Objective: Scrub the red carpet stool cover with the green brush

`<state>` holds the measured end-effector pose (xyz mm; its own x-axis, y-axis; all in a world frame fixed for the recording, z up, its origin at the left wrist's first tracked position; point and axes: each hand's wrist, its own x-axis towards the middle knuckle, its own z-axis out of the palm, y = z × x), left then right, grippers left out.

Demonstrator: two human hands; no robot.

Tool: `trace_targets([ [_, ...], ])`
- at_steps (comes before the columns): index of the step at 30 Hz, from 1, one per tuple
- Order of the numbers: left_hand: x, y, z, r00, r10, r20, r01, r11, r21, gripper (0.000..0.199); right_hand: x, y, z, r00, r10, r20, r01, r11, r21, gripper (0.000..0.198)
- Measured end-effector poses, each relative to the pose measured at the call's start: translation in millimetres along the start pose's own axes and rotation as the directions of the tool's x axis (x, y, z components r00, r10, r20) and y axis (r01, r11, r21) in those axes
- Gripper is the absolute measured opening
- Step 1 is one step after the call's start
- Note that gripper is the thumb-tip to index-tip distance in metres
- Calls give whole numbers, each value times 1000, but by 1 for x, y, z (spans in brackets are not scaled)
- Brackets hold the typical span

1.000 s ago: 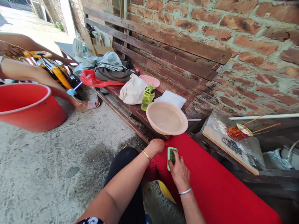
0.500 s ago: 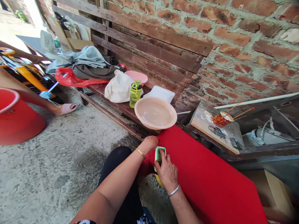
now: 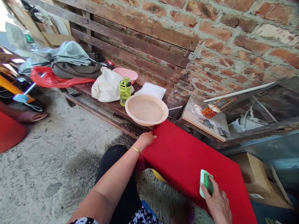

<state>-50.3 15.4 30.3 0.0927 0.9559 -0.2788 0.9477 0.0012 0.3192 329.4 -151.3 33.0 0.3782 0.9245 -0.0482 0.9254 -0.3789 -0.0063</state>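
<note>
Basin [image 3: 146,109] on bench [image 3: 93,90] behind mat [image 3: 187,158]; bottle [image 3: 125,91] left of basin, brush [image 3: 206,183] on mat.
</note>
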Motion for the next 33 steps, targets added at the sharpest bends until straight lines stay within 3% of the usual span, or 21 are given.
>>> trace_targets([
  [5,-9,11,14,996,-89,-26,89,996,6,70,-13,-16,7,998,-17,-64,18,1000,19,85],
  [11,-10,26,34,969,-229,-92,229,973,-21,72,-10,2,14,993,-67,-96,85,976,202,69],
  [14,-8,24,37,972,-207,-115,204,978,-37,70,-16,-5,18,984,-88,-154,123,965,231,59],
  [18,-3,17,40,973,-169,-155,163,985,-48,68,-32,-32,27,956,-229,-185,275,916,291,51],
  [21,1,14,42,973,-158,-170,150,987,-59,68,-36,-27,32,948,-255,-193,305,902,306,49],
  [24,2,12,43,974,-155,-167,148,987,-56,67,-32,15,32,963,-167,-210,224,930,291,52],
  [27,3,10,44,975,-150,-166,145,989,-42,65,-28,70,27,969,45,-241,14,971,240,60],
  [30,5,9,43,978,-147,-151,142,989,-42,65,-29,108,21,926,295,-235,-246,945,216,64],
  [33,3,14,39,975,-169,-142,166,986,-34,62,-34,125,15,901,388,-194,-343,911,230,63],
])
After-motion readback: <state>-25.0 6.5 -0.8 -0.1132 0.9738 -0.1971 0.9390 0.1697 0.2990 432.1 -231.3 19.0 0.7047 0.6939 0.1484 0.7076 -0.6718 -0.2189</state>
